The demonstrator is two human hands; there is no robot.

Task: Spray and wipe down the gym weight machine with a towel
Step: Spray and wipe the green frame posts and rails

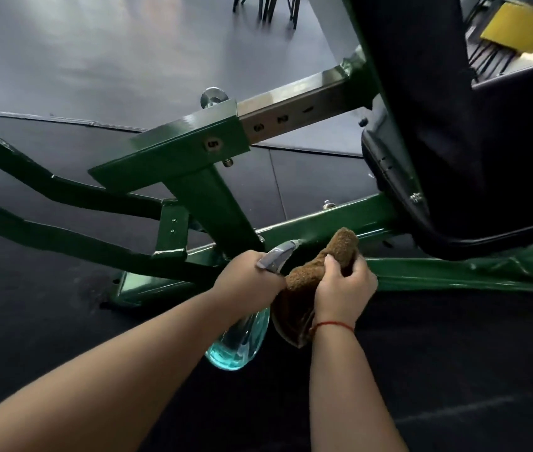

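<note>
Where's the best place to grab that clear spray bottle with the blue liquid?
Take the clear plastic spray bottle by its narrow neck under the grey trigger head, where the left hand grips it, coming from the rear so the nozzle faces the green metal frame bar. The bulging body looks too wide to wrap.

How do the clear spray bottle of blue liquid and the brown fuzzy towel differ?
The clear spray bottle is see-through and glossy; the brown fuzzy towel is opaque and matte. The left hand grips the bottle by its neck; the right hand holds the towel bunched. Both are held near the green metal frame.
</note>
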